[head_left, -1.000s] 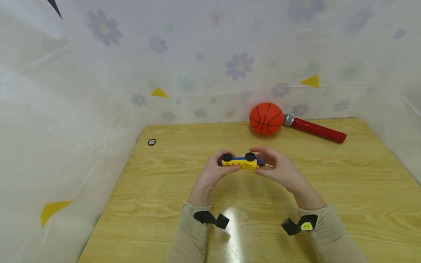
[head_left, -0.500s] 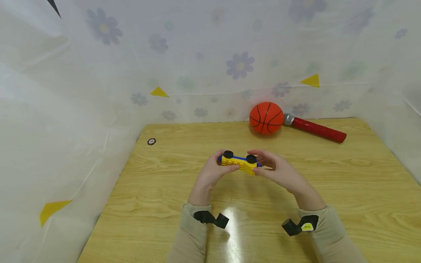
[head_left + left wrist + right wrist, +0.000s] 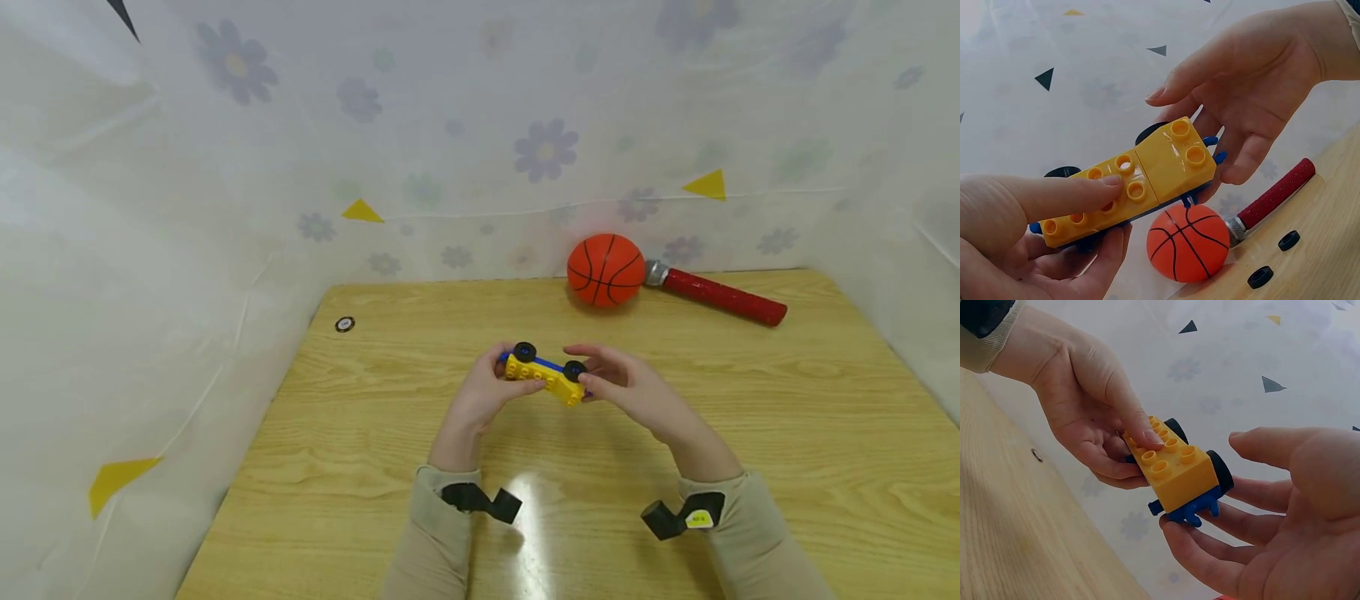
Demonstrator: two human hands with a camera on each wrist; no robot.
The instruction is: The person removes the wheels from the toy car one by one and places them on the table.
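A toy car (image 3: 542,372) of yellow bricks on a blue chassis with black wheels is held above the wooden table (image 3: 787,417). My left hand (image 3: 483,390) pinches its left end: in the left wrist view the thumb (image 3: 1066,195) presses the yellow studs of the car (image 3: 1147,175) and the fingers curl beneath. My right hand (image 3: 637,390) is at the car's right end. In the right wrist view its fingers (image 3: 1210,532) lie under the blue chassis of the car (image 3: 1175,465), while the thumb (image 3: 1272,445) stands apart above it.
An orange basketball (image 3: 606,269) and a red-handled pump (image 3: 716,295) lie at the table's back edge. A small round disc (image 3: 345,324) sits at the back left. The left wrist view shows two loose black wheels (image 3: 1288,240) on the table. Flowered sheets wall in all sides.
The car has tilted, its right end now lower, and its wheels have turned further up. The right hand's fingers have closed in slightly on the car's right end.
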